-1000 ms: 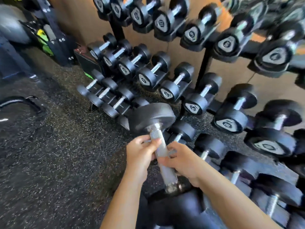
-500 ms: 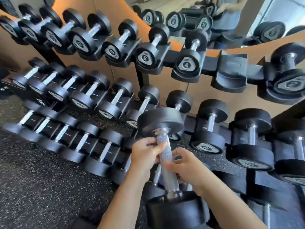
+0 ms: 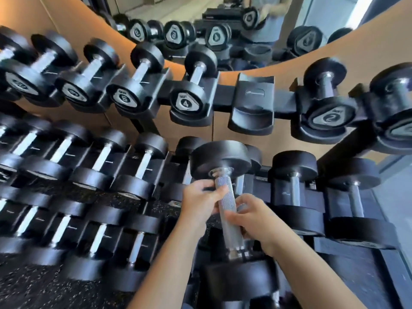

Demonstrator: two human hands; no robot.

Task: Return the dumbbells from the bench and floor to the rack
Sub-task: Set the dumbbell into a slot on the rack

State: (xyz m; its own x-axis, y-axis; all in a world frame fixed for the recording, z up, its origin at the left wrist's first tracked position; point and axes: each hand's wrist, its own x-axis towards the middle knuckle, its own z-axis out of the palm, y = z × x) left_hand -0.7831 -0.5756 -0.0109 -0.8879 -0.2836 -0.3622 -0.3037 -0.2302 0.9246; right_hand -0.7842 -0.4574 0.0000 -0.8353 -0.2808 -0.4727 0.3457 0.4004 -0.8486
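I hold a black dumbbell (image 3: 223, 161) with a knurled silver handle, its far head up in front of the rack and its near head low by my forearms. My left hand (image 3: 200, 200) grips the upper part of the handle. My right hand (image 3: 254, 216) grips the handle lower down, from the right. The three-tier rack (image 3: 225, 97) stands right in front, full of black dumbbells. One cradle (image 3: 253, 108) on the top tier is empty, between the dumbbell marked 4 (image 3: 187, 101) and the dumbbell marked 2 (image 3: 330, 117).
Several dumbbells fill the middle and bottom tiers to the left and right of my hands. Speckled black rubber floor (image 3: 29, 288) shows at the lower left. A mirror (image 3: 223, 23) above the rack reflects the dumbbells and a person's torso.
My view has swung right and up along the rack, bringing the top tier and its empty cradle into sight. Both hands keep the same grip on the dumbbell handle.
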